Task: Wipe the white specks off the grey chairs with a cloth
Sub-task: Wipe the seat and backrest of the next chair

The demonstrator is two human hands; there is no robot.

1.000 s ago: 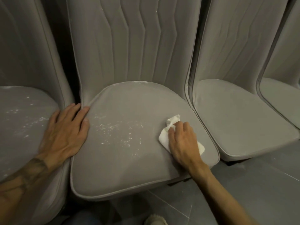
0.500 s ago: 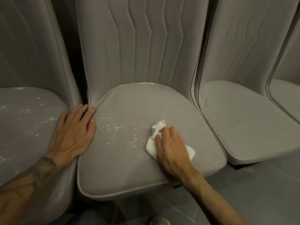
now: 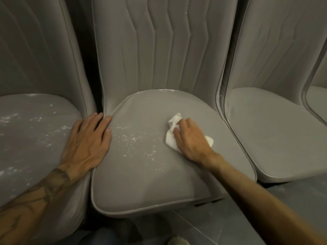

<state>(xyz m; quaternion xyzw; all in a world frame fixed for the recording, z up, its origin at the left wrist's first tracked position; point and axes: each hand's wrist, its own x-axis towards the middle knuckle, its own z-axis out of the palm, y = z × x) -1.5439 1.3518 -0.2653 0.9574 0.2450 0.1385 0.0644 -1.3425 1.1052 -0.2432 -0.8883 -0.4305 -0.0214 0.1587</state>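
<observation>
Dark grey floor [image 3: 292, 195] tiles show below a row of grey padded chairs standing side by side. Largest in view is the middle chair [image 3: 159, 183], with the left chair [image 3: 31, 138] and the right chair [image 3: 276, 135] just beside it. The left hand [image 3: 86, 144] lies flat with straight fingers on the middle seat's left edge, where it meets the left chair. The right hand [image 3: 191, 140] presses down on the right part of that seat, fingers curled over the crumpled white cloth [image 3: 170, 140]. White specks [image 3: 134, 140] lie scattered between the two hands, and more dot the left chair's seat.
</observation>
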